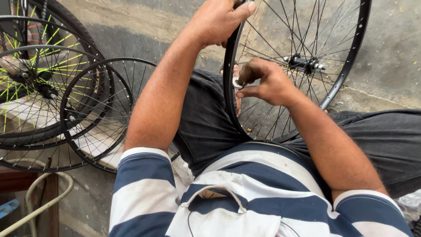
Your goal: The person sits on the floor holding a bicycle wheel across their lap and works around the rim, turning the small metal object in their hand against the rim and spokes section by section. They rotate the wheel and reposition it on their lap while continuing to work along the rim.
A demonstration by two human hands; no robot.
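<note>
Black spoked wheel (pixel 346 66) stands upright btwn knees, near centre. Left hand (pixel 217 19) grips rim at top; right hand (pixel 267 81) pinches small silvery tool (pixel 245 82), prob. spoke wrench, at spokes. Spokes laced; adjusting underway. More wheels (pixel 94 109) far left.

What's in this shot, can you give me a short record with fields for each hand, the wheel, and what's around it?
Left hand: left hand grips the top of the black rim
Right hand: right hand pinches a small metal tool at the spokes near the rim
Wheel: spoked bicycle wheel, upright between the person's knees, hub visible
Nearby: stacked wheels to the left, one with yellow-green spokes
Floor: bare concrete
Clothing: striped shirt, dark trousers
</note>
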